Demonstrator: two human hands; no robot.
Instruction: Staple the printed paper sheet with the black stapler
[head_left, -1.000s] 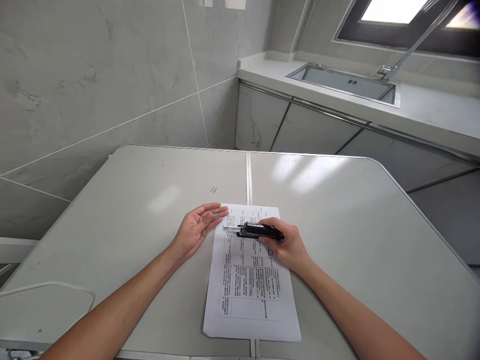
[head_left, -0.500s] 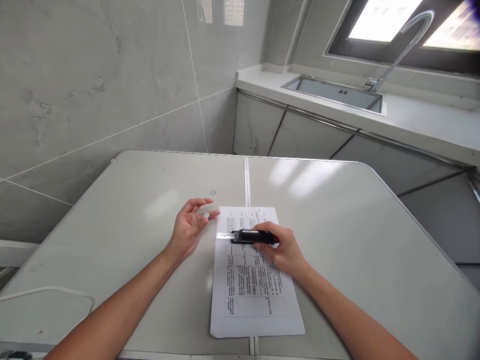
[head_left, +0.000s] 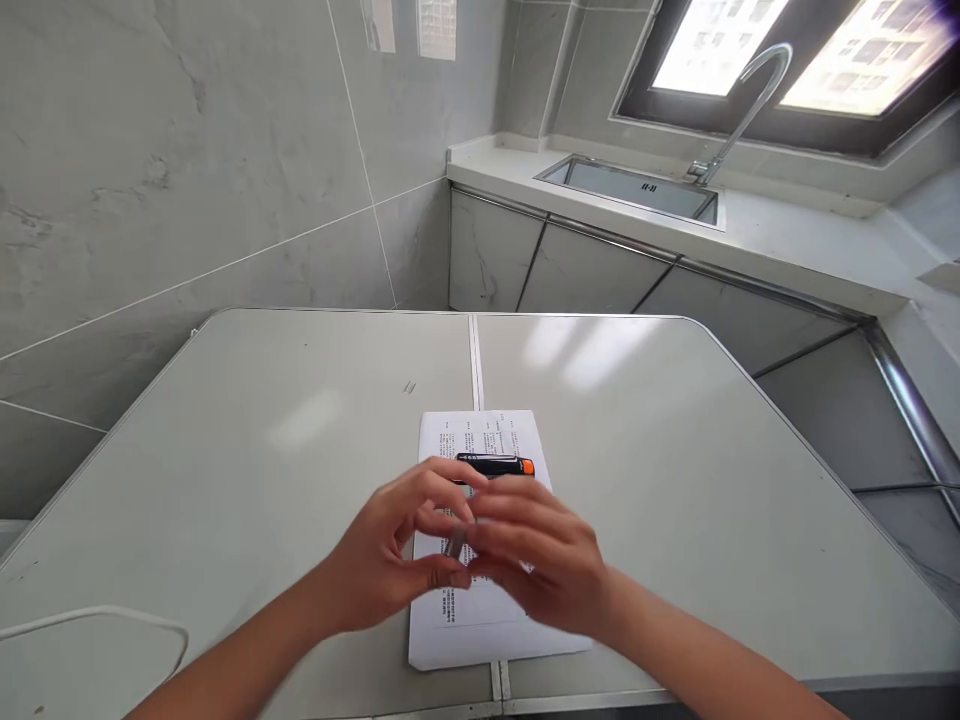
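Both my hands meet above a printed sheet of paper [head_left: 502, 640]. In my left hand [head_left: 397, 545], a small grey metal piece, which looks like a strip of staples [head_left: 456, 541], is pinched between thumb and fingers. The curled fingertips of my right hand [head_left: 536, 550] close against the same strip from the other side; motion blurs them slightly. Just beyond my fingers a black stapler [head_left: 495, 465] with an orange end lies across the paper, its left part hidden behind my left hand.
Two thin metal bits [head_left: 409, 387] lie on the pale folding table [head_left: 675, 480], beyond the paper. A white cable [head_left: 97, 611] curves over the near left. A counter with a sink [head_left: 637, 188] and tap [head_left: 750, 115] stands behind.
My right hand has let go of the stapler, which stays on the paper, and has come over to my left hand. My left hand has moved nearer and rightward with the strip.
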